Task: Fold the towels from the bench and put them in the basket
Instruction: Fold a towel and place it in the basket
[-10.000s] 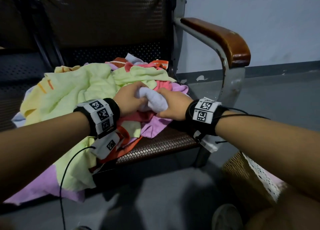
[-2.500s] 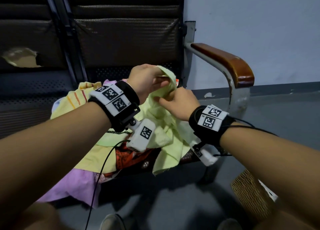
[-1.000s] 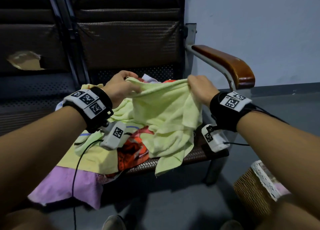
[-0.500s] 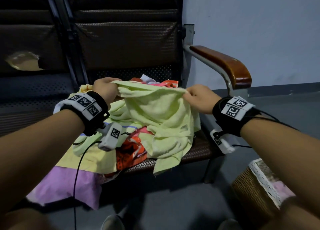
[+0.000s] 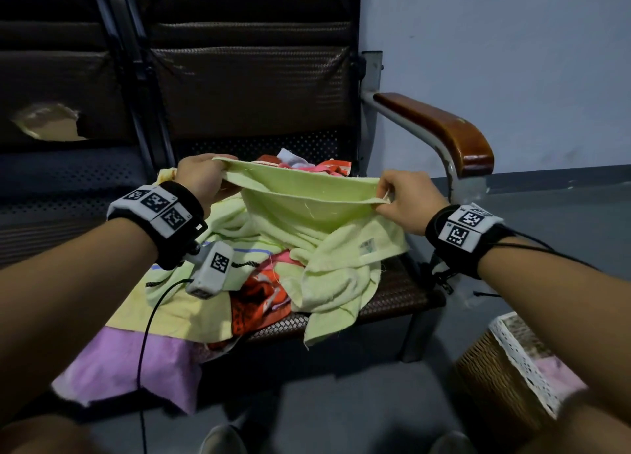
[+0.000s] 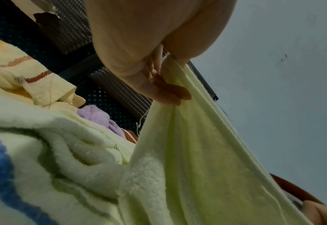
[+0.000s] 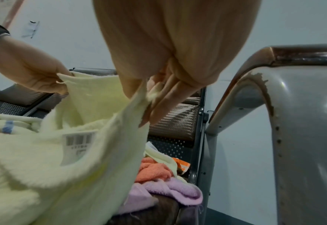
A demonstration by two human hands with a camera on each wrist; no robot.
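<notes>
Since half a second ago both hands have drawn a little further apart, so the top hem of the pale green towel (image 5: 307, 211) now runs taut and nearly straight between them. The left hand (image 5: 205, 177) has its grip clenched on one corner, thumb and curled fingers (image 6: 164, 92) pinching the flat woven hem; the right hand (image 5: 406, 199) pinches the opposite corner the same way, its fingertips (image 7: 158, 109) pointing down along the cloth. Below the hem the towel is soft looped terry, sagging in loose folds, its lower part bunched on the tabletop (image 5: 396, 296) and one frayed corner hanging past the front edge. A rectangular printed label (image 7: 77, 146) is sewn to the face nearest the right wrist.

Under and behind it lies a heap of other towels (image 5: 170, 313): a pale yellow one with a blue stripe, an orange patterned one, pink and white pieces at the back, and a flat lilac one drooping off the front edge. The tabletop is dark brown woven mesh on a grey metal frame, with a curved, glossy brown armrest (image 5: 440, 129) whose metal support shows chipped paint.

On the floor at lower right stands the basket (image 5: 491, 378), brown wicker with a white lace trim, something lilac lying inside.
</notes>
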